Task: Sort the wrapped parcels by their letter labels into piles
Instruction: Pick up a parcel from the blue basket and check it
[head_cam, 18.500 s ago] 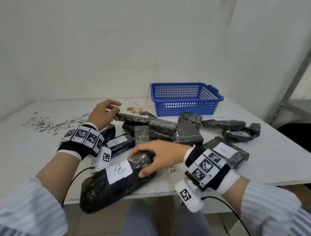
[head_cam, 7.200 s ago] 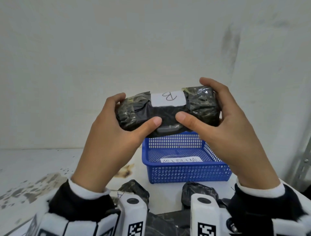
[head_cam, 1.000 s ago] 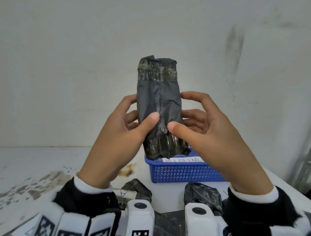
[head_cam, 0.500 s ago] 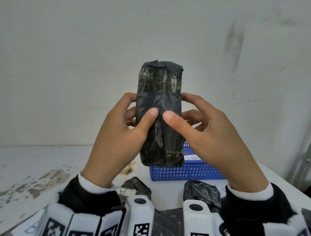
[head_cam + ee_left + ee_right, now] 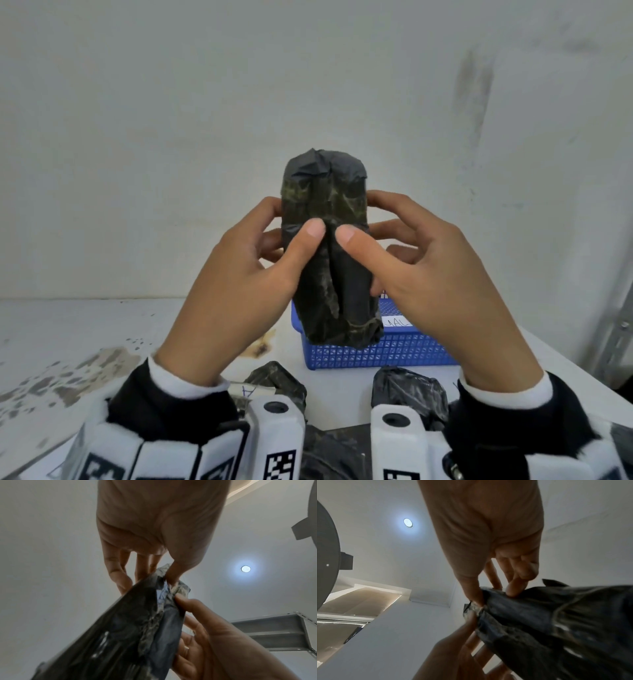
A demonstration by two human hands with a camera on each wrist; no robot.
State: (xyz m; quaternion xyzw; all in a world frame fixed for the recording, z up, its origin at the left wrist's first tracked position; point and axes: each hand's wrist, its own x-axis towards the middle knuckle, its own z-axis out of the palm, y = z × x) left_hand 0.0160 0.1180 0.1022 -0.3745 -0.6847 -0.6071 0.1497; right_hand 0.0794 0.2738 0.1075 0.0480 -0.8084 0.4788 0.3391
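Step in hand, as I judge it: checking the label on a lifted parcel [image 5: 329, 246] before it goes to a pile. To do it well, roll it about its long axis until the label faces the head camera (no label shows on the near side now), thumbs kept off the label, both hands sharing the weight so the slick wrap doesn't slip.

Table [image 5: 68, 335] across the bottom, blue basket [image 5: 376, 349] at 5 o'clock of the parcel, behind it, paper slip inside, writing unreadable. More wrapped parcels [image 5: 407, 390] lie at 6 o'clock near the wrists; one [image 5: 277, 380] carries a slip that looks like an A.

Held parcel: upright, in the air above the table, centre of view. Black crinkled plastic, glossy tape bands, folded top end, lengthwise seam facing us.

Left hand [image 5: 239, 284] curled round its left side, thumb on the front. Right hand [image 5: 442, 284] the same from the right, thumb beside the seam.
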